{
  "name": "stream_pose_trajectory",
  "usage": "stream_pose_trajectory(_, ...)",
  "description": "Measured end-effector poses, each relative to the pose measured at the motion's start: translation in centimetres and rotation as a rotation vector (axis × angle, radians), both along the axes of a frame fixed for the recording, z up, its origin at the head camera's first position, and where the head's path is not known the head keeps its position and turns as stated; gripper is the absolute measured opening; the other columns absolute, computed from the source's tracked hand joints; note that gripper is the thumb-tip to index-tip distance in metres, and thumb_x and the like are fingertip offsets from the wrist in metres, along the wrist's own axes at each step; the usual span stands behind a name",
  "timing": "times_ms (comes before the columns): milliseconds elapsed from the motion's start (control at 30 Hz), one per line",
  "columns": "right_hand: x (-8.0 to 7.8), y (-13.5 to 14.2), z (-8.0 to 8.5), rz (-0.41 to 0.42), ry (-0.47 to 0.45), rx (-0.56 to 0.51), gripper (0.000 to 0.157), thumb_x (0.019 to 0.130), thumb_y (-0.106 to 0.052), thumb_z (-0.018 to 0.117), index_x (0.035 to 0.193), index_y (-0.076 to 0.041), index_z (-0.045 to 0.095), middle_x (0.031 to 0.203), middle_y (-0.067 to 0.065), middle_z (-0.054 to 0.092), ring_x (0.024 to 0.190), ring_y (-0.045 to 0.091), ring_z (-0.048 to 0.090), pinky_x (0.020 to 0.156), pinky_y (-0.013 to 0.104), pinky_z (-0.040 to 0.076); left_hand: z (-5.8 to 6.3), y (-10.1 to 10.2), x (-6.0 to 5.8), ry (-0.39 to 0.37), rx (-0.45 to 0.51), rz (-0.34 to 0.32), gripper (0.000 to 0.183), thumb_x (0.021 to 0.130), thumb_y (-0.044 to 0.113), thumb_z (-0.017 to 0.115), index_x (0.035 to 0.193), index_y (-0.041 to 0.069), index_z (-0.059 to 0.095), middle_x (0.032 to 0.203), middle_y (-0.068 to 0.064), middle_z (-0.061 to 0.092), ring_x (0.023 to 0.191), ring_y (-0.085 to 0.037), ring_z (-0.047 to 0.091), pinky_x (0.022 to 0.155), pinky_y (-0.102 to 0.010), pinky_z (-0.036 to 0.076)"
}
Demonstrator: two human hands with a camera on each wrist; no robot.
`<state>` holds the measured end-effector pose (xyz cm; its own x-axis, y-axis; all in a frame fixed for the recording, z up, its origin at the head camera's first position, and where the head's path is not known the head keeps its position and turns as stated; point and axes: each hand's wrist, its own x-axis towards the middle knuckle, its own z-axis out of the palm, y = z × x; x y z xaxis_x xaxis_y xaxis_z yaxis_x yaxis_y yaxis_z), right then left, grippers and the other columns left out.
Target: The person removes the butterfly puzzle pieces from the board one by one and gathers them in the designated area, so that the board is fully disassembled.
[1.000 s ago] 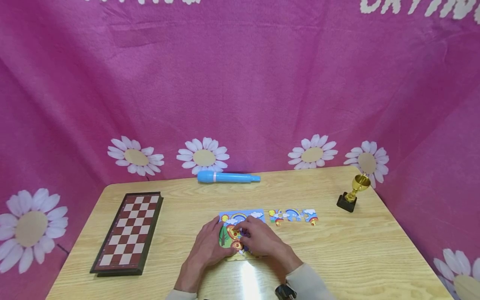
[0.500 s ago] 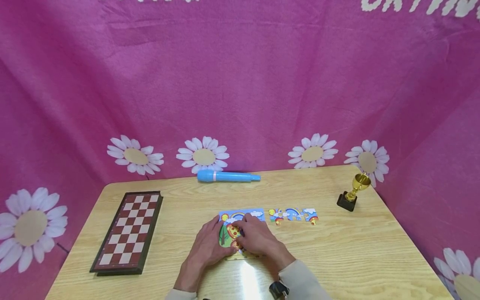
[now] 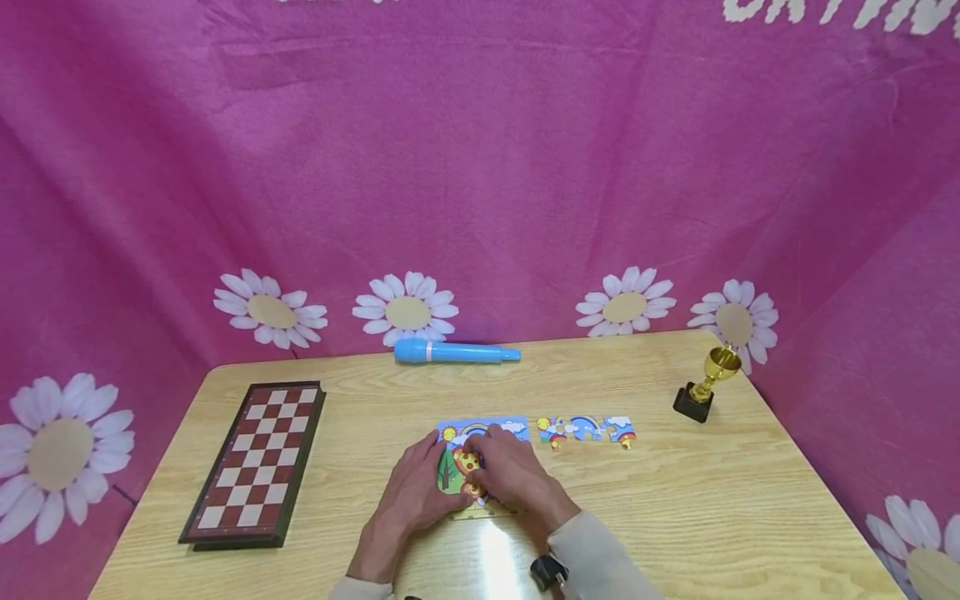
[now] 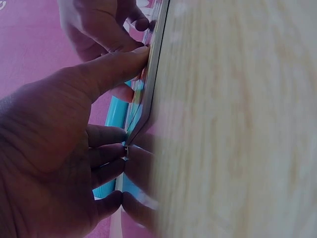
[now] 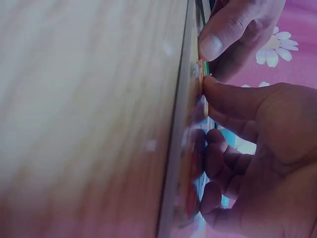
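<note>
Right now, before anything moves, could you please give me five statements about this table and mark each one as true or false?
1. The blue toy microphone lies beyond the jigsaw puzzle, as the person sees it. True.
2. The golden trophy cup is lying on its side. False: it stands upright on its black base.
3. The left hand and the right hand both touch the jigsaw puzzle. True.
4. The folded chessboard is on the person's right. False: it is on the left.
5. The row of puzzle pieces lies to the right of the jigsaw puzzle. True.
</note>
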<state>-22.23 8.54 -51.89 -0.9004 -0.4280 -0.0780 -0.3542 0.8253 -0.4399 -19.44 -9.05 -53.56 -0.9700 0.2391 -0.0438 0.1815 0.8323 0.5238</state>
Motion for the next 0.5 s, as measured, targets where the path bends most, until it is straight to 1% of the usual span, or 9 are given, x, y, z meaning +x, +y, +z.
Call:
stream_pose_trajectory(133,-0.3,-0.4,0.27,-0.018,-0.004,0.024,0.026,0.081,-0.022,0.074,0.105,-0.018,0.065,0.092,-0.003,0.054,0.083,0.015,0.05,0.071,0.035,0.044,-0.03,0.03,-0.04,-0.002,0.003,0.003,0.091,0.071,0.049,0.079,0.14,-0.001,0.046,0.153,-0.017,0.036,0.138,-0.036,0.037,0.114,-0.052,0.033)
stream_pose_trajectory(300,-0.5,-0.75,0.36,-0.049,-0.047,0.036,0.031,0.077,-0.02,0.077,0.104,-0.02,0.061,0.092,-0.002,0.054,0.082,0.016,0.05,0.073,0.039,0.045,-0.15,0.07,-0.03,0.019,0.009,-0.004,0.09,0.071,0.048,0.078,0.139,-0.002,0.047,0.152,-0.017,0.038,0.137,-0.036,0.039,0.113,-0.051,0.034)
stream_pose_trajectory(400,-0.48,-0.78,0.27,-0.056,-0.057,0.025,0.033,0.077,-0.019,0.077,0.105,-0.021,0.059,0.091,-0.003,0.053,0.081,0.016,0.049,0.072,0.039,0.045,-0.12,0.07,-0.03,0.021,0.006,-0.002,0.089,0.071,0.048,0.078,0.138,-0.002,0.048,0.152,-0.017,0.038,0.137,-0.036,0.039,0.113,-0.05,0.035)
stream_pose_trajectory(500,-0.44,-0.73,0.25,-0.058,-0.053,0.009,0.031,0.079,-0.019,0.075,0.106,-0.02,0.059,0.09,-0.003,0.053,0.08,0.014,0.049,0.07,0.036,0.044,-0.04,0.07,-0.03,0.006,0.009,0.003,0.09,0.071,0.048,0.079,0.14,-0.001,0.046,0.153,-0.016,0.037,0.138,-0.036,0.037,0.114,-0.051,0.033)
